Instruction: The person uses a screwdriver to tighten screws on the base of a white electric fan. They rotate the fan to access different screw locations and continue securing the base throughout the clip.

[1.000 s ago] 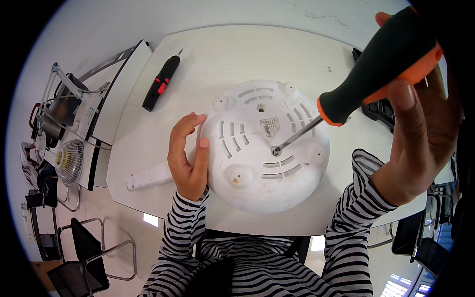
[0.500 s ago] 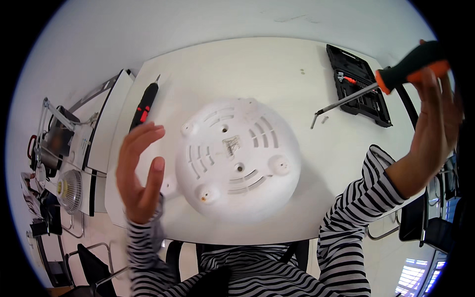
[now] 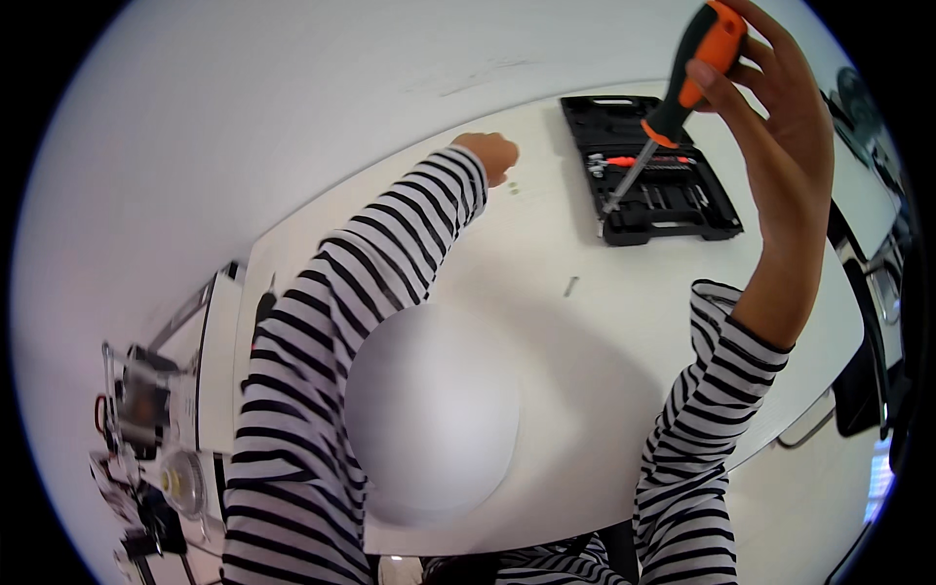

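Observation:
My left hand (image 3: 490, 154) is stretched far across the white table (image 3: 624, 322), its fingers curled down beside two tiny screws (image 3: 514, 187). Whether it holds anything is hidden. My right hand (image 3: 775, 117) is raised high on the right, gripping a screwdriver (image 3: 694, 63) with a black and orange handle, its shaft pointing down over the tool case. A white round housing (image 3: 434, 409) lies on the table close to my body, showing a smooth blurred surface, partly behind my left sleeve.
An open black tool case (image 3: 655, 174) with bits sits at the far right of the table. One loose screw (image 3: 571, 286) lies mid-table. A small black and red screwdriver (image 3: 262, 310) peeks out by my left sleeve. A cluttered rack (image 3: 146, 419) stands at the left.
My left hand left the white housing and reached to the far side of the table. My right hand lifted the screwdriver higher. The housing's vented face no longer shows.

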Demonstrator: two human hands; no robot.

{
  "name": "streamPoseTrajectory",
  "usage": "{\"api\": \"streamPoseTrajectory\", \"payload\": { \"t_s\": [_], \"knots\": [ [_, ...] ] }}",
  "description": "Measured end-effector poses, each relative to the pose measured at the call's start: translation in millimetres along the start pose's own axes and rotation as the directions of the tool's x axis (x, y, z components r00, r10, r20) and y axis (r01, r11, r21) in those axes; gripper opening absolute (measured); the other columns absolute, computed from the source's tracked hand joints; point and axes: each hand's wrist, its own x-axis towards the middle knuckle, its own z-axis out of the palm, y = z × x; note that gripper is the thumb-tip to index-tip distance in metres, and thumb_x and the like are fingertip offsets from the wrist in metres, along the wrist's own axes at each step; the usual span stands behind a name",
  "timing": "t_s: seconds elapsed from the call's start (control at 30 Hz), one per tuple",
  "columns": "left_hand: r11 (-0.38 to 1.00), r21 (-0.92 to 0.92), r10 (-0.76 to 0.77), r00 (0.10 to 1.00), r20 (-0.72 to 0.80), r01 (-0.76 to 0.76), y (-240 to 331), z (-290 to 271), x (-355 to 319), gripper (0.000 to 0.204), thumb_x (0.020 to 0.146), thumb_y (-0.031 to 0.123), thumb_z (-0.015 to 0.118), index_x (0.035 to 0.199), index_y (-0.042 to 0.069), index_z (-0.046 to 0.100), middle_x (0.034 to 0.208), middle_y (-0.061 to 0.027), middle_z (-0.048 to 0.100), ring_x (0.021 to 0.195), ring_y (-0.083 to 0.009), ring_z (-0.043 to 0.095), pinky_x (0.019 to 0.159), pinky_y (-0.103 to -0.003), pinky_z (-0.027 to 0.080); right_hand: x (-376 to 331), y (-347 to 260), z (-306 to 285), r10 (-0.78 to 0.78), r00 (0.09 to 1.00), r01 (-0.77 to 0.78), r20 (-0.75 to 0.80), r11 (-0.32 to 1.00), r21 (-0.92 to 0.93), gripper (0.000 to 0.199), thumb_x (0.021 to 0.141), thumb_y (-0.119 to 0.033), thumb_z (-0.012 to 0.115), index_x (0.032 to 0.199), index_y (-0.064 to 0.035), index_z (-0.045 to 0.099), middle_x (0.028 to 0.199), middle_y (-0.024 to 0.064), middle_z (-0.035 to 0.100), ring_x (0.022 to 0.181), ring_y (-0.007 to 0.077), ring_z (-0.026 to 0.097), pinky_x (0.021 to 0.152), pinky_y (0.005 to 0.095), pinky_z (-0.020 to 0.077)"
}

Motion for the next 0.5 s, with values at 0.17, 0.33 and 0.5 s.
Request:
{"api": "streamPoseTrajectory", "payload": {
  "t_s": [0.17,0.33,0.5],
  "knots": [
    [0.991,-0.126,0.047,0.998,-0.052,-0.053,3,55,58,0.016,0.072,0.012,0.061,0.087,0.005,0.063,0.09,-0.015,0.063,0.087,-0.0304,0.06,0.075,-0.037,0.049,-1,-21,-3,0.044,0.993,-0.057,-0.105,0.99,-0.127,0.047,0.075,-0.009,0.067,0.116,-0.0013,0.045,0.083,0.0122,0.058,0.074,0.017,0.061,0.063,0.0256,0.0531],
    [0.974,-0.212,0.071,0.995,-0.066,-0.084,-8,69,60,0.009,0.066,0.011,0.065,0.068,0.002,0.064,0.072,-0.0111,0.064,0.07,-0.0262,0.062,0.064,-0.033,0.049,-2,12,-17,0.118,0.987,-0.097,-0.112,0.979,0.177,0.046,0.076,-0.009,0.067,0.115,-0.0003,0.045,0.08,0.0112,0.059,0.071,0.0166,0.061,0.062,0.0246,0.0527],
    [0.928,-0.358,0.057,0.989,-0.133,-0.101,-6,70,47,0.009,0.066,0.009,0.063,0.07,0.002,0.06,0.072,-0.0093,0.062,0.069,-0.0229,0.06,0.062,-0.031,0.048,-2,14,-12,0.052,0.988,-0.04,-0.145,0.996,0.082,0.045,0.076,-0.01,0.067,0.114,-0.0007,0.046,0.078,0.0097,0.059,0.069,0.0154,0.061,0.06,0.0234,0.0524]
  ]
}}
